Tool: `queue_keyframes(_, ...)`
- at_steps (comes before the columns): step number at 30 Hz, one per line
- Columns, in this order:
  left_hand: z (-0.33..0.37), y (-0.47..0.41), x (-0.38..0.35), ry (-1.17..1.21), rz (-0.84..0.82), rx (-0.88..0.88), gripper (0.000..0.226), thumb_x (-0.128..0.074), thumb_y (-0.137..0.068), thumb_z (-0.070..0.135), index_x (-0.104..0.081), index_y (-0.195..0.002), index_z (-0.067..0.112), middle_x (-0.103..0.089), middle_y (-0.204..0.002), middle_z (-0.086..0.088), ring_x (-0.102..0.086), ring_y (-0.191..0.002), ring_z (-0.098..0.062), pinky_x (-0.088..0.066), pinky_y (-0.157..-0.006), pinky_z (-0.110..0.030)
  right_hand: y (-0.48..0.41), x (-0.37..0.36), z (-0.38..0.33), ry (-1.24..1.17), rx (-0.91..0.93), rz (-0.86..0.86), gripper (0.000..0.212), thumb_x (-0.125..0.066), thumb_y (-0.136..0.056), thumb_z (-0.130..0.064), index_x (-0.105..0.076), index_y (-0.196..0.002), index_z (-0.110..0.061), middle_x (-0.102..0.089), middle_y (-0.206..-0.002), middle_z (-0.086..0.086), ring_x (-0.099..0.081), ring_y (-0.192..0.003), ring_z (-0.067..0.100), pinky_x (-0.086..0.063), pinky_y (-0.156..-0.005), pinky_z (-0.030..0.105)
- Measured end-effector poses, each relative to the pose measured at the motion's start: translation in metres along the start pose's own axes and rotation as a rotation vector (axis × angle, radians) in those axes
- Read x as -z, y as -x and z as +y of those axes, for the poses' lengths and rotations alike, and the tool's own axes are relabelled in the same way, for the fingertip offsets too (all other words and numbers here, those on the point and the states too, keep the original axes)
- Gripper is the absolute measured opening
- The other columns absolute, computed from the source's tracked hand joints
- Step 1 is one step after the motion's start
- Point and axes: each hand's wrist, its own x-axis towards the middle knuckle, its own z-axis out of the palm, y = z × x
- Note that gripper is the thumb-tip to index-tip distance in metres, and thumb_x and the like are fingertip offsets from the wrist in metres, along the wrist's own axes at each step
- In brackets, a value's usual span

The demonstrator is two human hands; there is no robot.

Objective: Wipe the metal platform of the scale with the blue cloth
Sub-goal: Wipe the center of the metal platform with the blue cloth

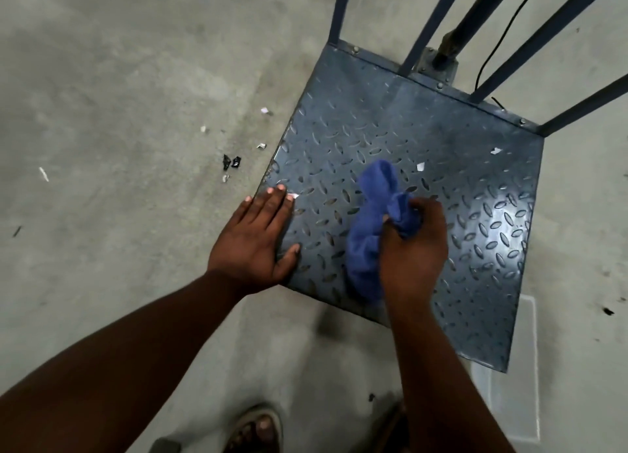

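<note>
Metal platform: dark blue-grey tread plate with a raised diamond pattern, lying low on the concrete floor, seen from above; blue upright bars rise from its far edge, with a black cable running behind them.

Blue cloth: bunched into a loose wad, resting on the near-left part of the platform; one end lies forward on the plate, the other is gathered in the right hand.

Right hand: forearm reaching in from the lower right, wrist bent down, back of the hand towards the camera; fingers curled and clamped on the cloth, thumb pressing into the fold.

Left hand: forearm extended from the lower left, palm down and flat on the platform's left edge; fingers straight and close together, not gripping anything, thumb spread out onto the plate.

Paper scraps: two small white bits on the plate beyond the cloth; another white bit just at the left fingertips.

Debris: white and black fragments scattered on the floor left of the platform.

Sandalled foot: at the bottom edge, on the floor.
</note>
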Motion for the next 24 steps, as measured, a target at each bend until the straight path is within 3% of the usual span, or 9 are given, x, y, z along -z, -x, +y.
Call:
queue_keyframes(3,0.000,0.001,0.001,0.004,-0.012,0.007,0.089,-0.048,-0.098,0.061,-0.027,-0.170,0.013,-0.021,-0.178,-0.011,-0.022,-0.165,-0.027,-0.017,-0.134,-0.048,0.006,-0.008,0.003,0.170,-0.113,-0.185,0.037,-0.055,-0.090,-0.015,-0.064,-0.126,-0.015,-0.058,-0.122,0.012,-0.055,-0.098,0.020,-0.034,-0.078,0.014)
queue_keyframes(5,0.001,0.001,0.002,0.003,-0.009,0.010,0.090,-0.048,-0.097,0.061,-0.027,-0.170,0.013,-0.022,-0.178,-0.010,-0.022,-0.164,-0.027,-0.018,-0.134,-0.047,0.010,-0.032,-0.005,0.158,-0.107,-0.268,0.045,-0.055,-0.090,-0.012,-0.063,-0.134,-0.019,-0.052,-0.118,-0.014,-0.047,-0.100,-0.006,-0.038,-0.073,0.027)
queue_keyframes(7,0.001,0.000,0.001,0.003,-0.002,0.010,0.090,-0.048,-0.096,0.060,-0.029,-0.170,0.012,-0.024,-0.178,-0.011,-0.024,-0.164,-0.028,-0.019,-0.133,-0.047,0.008,-0.062,-0.017,0.089,0.035,-0.313,0.045,-0.057,-0.088,-0.013,-0.065,-0.132,-0.018,-0.039,-0.104,-0.031,-0.037,-0.096,-0.028,-0.035,-0.090,0.030)
queue_keyframes(10,-0.002,0.000,-0.002,0.046,0.010,-0.014,0.093,-0.049,-0.092,0.060,-0.034,-0.167,0.008,-0.028,-0.176,-0.015,-0.029,-0.162,-0.032,-0.023,-0.132,-0.051,-0.007,-0.090,-0.057,-0.023,0.366,-0.517,0.036,-0.057,-0.092,-0.026,-0.057,-0.128,-0.023,-0.050,-0.111,-0.020,-0.053,-0.088,-0.004,-0.048,-0.070,0.020)
queue_keyframes(11,-0.002,0.001,-0.003,0.064,0.019,-0.018,0.092,-0.050,-0.092,0.060,-0.035,-0.167,0.008,-0.029,-0.175,-0.016,-0.031,-0.161,-0.033,-0.024,-0.131,-0.052,-0.013,-0.088,-0.070,0.025,0.367,-0.552,0.041,-0.059,-0.094,-0.022,-0.053,-0.134,-0.023,-0.052,-0.121,-0.006,-0.056,-0.094,0.009,-0.053,-0.081,0.025)
queue_keyframes(13,-0.002,0.001,-0.006,0.056,0.034,-0.012,0.090,-0.050,-0.094,0.060,-0.035,-0.167,0.010,-0.028,-0.176,-0.015,-0.031,-0.161,-0.033,-0.025,-0.131,-0.053,-0.032,-0.081,-0.075,-0.089,0.037,-0.408,0.056,-0.063,-0.094,-0.010,-0.046,-0.146,-0.020,-0.047,-0.125,0.000,-0.052,-0.094,0.013,-0.048,-0.080,0.017)
queue_keyframes(17,-0.001,0.001,-0.006,0.012,0.034,0.005,0.091,-0.049,-0.096,0.061,-0.026,-0.171,0.014,-0.022,-0.178,-0.009,-0.026,-0.163,-0.029,-0.022,-0.132,-0.050,-0.063,-0.012,-0.029,-0.333,-0.273,-0.109,0.005,-0.054,-0.104,-0.017,-0.053,-0.108,-0.014,-0.063,-0.079,0.000,-0.064,-0.070,0.015,-0.055,-0.065,0.024)
queue_keyframes(20,-0.001,0.000,-0.004,0.013,0.038,0.003,0.091,-0.049,-0.097,0.061,-0.025,-0.171,0.014,-0.022,-0.178,-0.009,-0.024,-0.164,-0.028,-0.021,-0.132,-0.049,-0.072,0.049,0.004,-0.261,-0.488,0.167,0.056,-0.080,-0.088,-0.016,-0.050,-0.134,-0.024,-0.071,-0.120,-0.003,-0.073,-0.102,0.013,-0.061,-0.088,0.032)
queue_keyframes(24,0.002,0.001,-0.003,0.025,0.034,0.013,0.090,-0.049,-0.097,0.060,-0.026,-0.171,0.015,-0.024,-0.178,-0.010,-0.025,-0.164,-0.028,-0.021,-0.132,-0.049,-0.078,0.078,0.042,-0.152,-0.417,0.391,0.069,-0.081,-0.076,-0.016,-0.052,-0.139,-0.013,-0.067,-0.131,0.002,-0.069,-0.113,0.015,-0.057,-0.094,0.026)
